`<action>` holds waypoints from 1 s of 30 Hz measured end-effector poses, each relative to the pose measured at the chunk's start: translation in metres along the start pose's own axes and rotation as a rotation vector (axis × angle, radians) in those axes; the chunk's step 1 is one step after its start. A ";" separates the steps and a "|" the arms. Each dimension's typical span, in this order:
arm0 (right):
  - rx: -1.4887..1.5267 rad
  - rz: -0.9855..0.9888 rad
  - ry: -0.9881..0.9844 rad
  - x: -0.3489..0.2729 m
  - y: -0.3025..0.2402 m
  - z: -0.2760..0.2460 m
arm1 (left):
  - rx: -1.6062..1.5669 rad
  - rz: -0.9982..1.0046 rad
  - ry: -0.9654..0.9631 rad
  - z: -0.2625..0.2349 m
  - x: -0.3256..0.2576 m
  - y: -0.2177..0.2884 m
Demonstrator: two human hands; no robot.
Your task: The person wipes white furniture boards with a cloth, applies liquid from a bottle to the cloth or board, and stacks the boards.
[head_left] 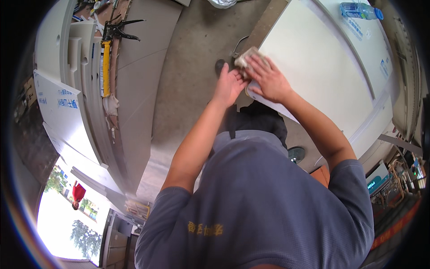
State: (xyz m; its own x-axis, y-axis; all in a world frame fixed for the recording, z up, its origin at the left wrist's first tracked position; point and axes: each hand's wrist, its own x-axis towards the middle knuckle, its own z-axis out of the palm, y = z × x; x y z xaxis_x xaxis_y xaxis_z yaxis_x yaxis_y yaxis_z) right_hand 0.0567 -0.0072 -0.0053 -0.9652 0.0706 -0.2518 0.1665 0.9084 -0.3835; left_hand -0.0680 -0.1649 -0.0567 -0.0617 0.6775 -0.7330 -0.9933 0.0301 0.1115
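Seen from above: a crumpled off-white cloth [243, 59] at the left edge of a large white panel [318, 62], close to the panel's near corner. Partly covered by the fingers of the right hand [272, 82], spread with the back uppermost. Gripped or merely pressed: cannot be told from this angle. Likewise uncertain: whether resting on the panel or held just above its edge.

Placed, relative to the right hand, ahead and to the left, in contact with the fingers; relative to the left hand [230, 87], ahead and to the right, just beyond the fingertips. Nearer of the two, therefore: the right. For the left: palm turned upward, fingers loosely extended, nothing visibly grasped; contact with the cloth not resolvable. Bunched too irregularly for a sure long axis; upper left border slanting away from the body, toward the right.

Beneath the left hand, well below: concrete floor [192, 49]. Farther left: a gray panel [145, 62] and, beyond it, a caulking gun with a yellow barrel [105, 67]. At the far right: a clear blue plastic bottle [358, 10], well apart from both hands.
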 end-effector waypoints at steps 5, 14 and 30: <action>0.056 0.230 0.186 0.014 -0.003 0.001 | 0.244 0.137 -0.017 0.022 0.004 0.021; -0.021 0.114 0.080 -0.004 0.007 -0.008 | 0.329 0.117 -0.029 0.034 0.049 0.037; -0.090 0.453 0.513 -0.225 0.173 0.144 | 1.178 0.873 0.171 0.039 0.156 -0.003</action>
State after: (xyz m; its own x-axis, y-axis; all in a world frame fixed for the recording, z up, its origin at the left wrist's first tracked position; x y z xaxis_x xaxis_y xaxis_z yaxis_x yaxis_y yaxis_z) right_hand 0.3317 0.0747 -0.1429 -0.7816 0.6170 0.0916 0.5797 0.7727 -0.2586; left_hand -0.0708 -0.0309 -0.1452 -0.6789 0.7043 -0.2077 0.0087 0.2906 0.9568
